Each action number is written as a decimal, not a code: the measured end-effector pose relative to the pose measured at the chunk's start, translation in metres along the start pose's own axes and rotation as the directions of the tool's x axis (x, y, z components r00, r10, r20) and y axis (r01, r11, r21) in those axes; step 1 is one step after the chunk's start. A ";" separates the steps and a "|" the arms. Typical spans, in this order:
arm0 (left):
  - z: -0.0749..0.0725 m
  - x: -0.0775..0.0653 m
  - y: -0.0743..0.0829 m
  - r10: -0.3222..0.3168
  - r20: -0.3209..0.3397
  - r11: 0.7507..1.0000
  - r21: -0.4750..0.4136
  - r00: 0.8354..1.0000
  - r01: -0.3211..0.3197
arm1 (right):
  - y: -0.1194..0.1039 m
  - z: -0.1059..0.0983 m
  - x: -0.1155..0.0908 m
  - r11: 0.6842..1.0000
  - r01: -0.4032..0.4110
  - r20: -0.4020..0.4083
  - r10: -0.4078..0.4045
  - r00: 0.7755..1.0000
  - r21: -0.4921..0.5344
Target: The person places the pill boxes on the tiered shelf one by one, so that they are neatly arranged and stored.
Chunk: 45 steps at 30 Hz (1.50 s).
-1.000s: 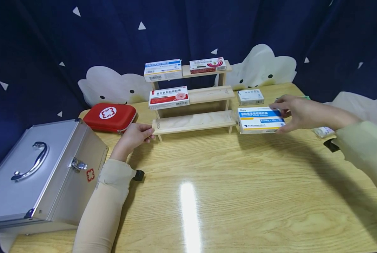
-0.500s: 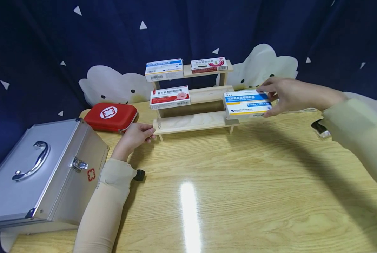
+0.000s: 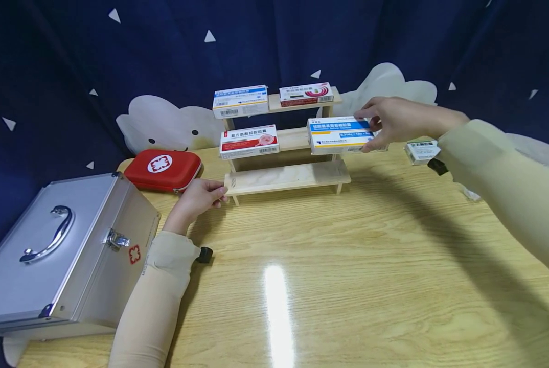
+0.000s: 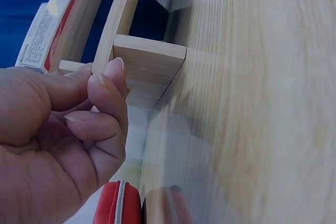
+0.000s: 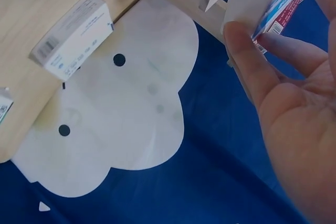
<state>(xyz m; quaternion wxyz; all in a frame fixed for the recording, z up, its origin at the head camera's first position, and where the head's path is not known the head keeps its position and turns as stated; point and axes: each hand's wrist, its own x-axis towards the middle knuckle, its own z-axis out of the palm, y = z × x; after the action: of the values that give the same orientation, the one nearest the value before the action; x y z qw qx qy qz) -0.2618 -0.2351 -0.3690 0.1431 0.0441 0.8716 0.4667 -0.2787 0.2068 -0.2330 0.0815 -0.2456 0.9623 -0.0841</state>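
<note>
In the head view my right hand [image 3: 401, 121] holds a blue-and-white medicine box [image 3: 334, 135] by its right end, thumb below and fingers above. The box is at the right part of the middle tier of a three-tier wooden shelf [image 3: 286, 176]; whether it touches the tier I cannot tell. In the right wrist view the box's white end [image 5: 249, 1] shows by the fingers. My left hand [image 3: 200, 197] pinches the left end of the lowest tier, seen closely as a board edge [image 4: 107, 40] in the left wrist view. A red-and-white medicine box [image 3: 249, 141] lies on the middle tier's left part.
The top tier bears another blue-and-white box [image 3: 241, 101] and a pink-swirled box [image 3: 306, 94]. A red first-aid case [image 3: 164, 170] and a silver metal case [image 3: 67, 250] stand at left. A small white box [image 3: 420, 152] lies right of the shelf, near the dark blue curtain [image 3: 265, 41].
My right hand has carried the blue-and-white box left and up, from the table beside the shelf to the middle tier. My left hand stays on the lowest tier's end.
</note>
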 end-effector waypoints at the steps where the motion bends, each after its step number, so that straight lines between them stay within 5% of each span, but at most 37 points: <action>1: 0.000 0.000 0.000 -0.002 0.000 1.000 0.001 1.000 0.002 | -0.001 -0.001 0.003 1.000 0.001 0.000 -0.001 1.000 -0.001; 16: 0.000 0.000 0.000 -0.014 -0.013 1.000 0.010 1.000 0.014 | -0.005 0.000 0.039 1.000 0.029 0.017 -0.029 0.999 0.004; 45: -0.001 0.001 0.002 -0.017 -0.015 0.999 -0.028 1.000 0.016 | -0.007 0.005 0.064 1.000 -0.002 0.092 -0.001 0.996 0.029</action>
<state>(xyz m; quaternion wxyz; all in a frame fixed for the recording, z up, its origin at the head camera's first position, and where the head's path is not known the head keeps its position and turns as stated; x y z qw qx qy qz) -0.2631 -0.2347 -0.3675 0.1409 0.0315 0.8665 0.4779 -0.3301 0.1687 -0.2443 0.1294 -0.2478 0.9562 -0.0864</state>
